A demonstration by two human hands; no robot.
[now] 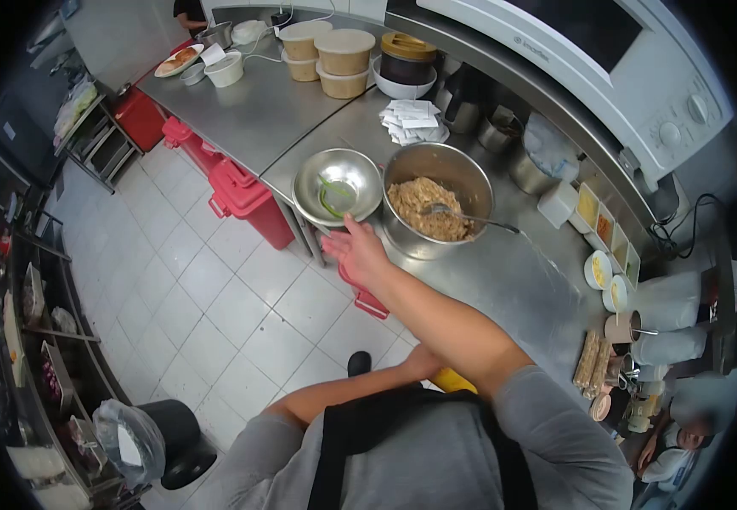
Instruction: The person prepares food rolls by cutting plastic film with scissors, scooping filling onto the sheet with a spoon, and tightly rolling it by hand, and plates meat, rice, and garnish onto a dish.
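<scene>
My right hand (358,249) reaches to the near rim of a steel bowl (304,202), fingers stretched out and holding nothing I can see. Whether it touches the rim, I cannot tell. Inside the bowl lies a thin, curved green piece (327,202). Beside it stands a deep steel pot (423,245) of chunky brown mixture (423,204), with a metal spoon (496,224) resting in it. Held low near my apron, my left hand (422,362) is next to a smooth yellow object (451,382), partly covered by my right forearm; the left fingers are hidden.
Lidded tubs (344,53) and a pile of white paper packets (411,121) stand at the back of the steel counter (504,289). A white microwave (589,51) is above. Red bins (245,195) sit below the counter edge. Another person (670,455) is at lower right.
</scene>
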